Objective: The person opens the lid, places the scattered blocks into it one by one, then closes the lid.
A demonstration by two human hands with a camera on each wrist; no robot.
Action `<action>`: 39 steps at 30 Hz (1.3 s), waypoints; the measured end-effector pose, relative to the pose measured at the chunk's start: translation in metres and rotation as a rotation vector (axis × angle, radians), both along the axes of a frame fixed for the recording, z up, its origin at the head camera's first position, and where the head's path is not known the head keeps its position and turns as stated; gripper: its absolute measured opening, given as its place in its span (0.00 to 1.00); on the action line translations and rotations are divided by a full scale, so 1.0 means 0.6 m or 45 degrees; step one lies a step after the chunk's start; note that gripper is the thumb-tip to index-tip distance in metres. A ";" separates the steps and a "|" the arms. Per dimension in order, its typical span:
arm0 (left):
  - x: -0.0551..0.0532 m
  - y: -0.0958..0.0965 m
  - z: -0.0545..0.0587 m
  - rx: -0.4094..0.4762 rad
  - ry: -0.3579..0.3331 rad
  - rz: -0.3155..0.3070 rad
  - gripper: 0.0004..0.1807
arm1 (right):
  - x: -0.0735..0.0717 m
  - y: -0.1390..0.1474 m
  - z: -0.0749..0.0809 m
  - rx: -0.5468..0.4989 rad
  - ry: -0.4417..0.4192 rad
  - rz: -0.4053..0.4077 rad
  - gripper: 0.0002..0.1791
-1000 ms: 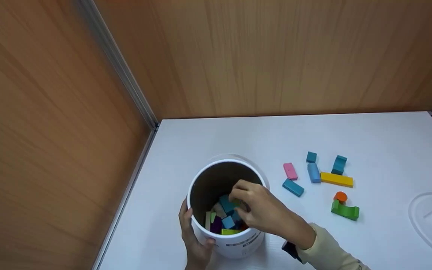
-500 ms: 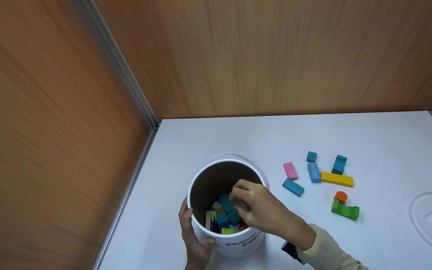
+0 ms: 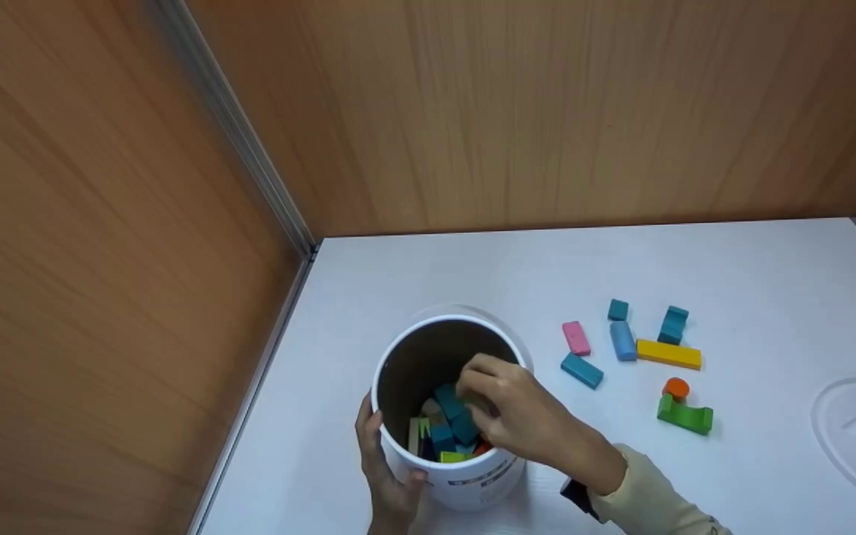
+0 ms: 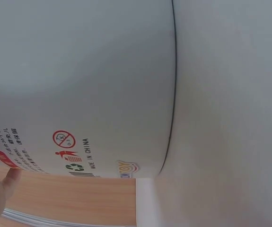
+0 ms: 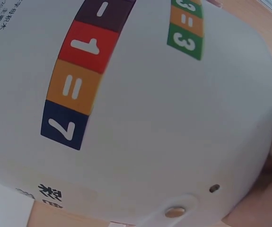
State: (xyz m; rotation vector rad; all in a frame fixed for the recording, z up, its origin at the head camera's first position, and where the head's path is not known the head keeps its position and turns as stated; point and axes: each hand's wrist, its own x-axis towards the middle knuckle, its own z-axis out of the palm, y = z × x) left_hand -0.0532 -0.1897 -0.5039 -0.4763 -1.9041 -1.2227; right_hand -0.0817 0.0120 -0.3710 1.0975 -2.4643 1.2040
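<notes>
A white round bucket stands on the table in the head view, holding several coloured toy blocks, mostly teal. My left hand grips its left side, thumb at the front and fingers around the wall. My right hand reaches over the right rim into the bucket with bent fingers, close above the blocks. I cannot tell whether its fingertips pinch a block. In the left wrist view the printed bucket wall covers much of the frame; the right wrist view shows number tiles printed on the bucket.
Right of the bucket lie a pink block, a teal block, a blue block, a yellow bar, an orange cylinder and a green arch. A clear round lid lies farther right. Wooden panels bound the table.
Blocks inside the bucket have shifted: teal ones now cover where a purple one showed. The right hand stays inside with slight finger movement; the left hand keeps its grip.
</notes>
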 end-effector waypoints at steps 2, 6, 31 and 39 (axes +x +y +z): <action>0.000 0.001 0.000 0.000 -0.004 -0.001 0.44 | -0.001 0.002 -0.001 -0.006 0.002 0.008 0.09; 0.001 0.003 0.000 0.000 -0.005 0.002 0.44 | -0.002 0.006 -0.003 -0.031 0.017 0.041 0.10; 0.001 0.006 0.004 0.032 -0.009 0.003 0.45 | 0.038 0.055 0.017 -0.006 0.072 0.022 0.11; 0.001 0.006 0.001 0.031 0.004 0.002 0.45 | 0.043 0.079 0.031 0.022 0.119 -0.072 0.12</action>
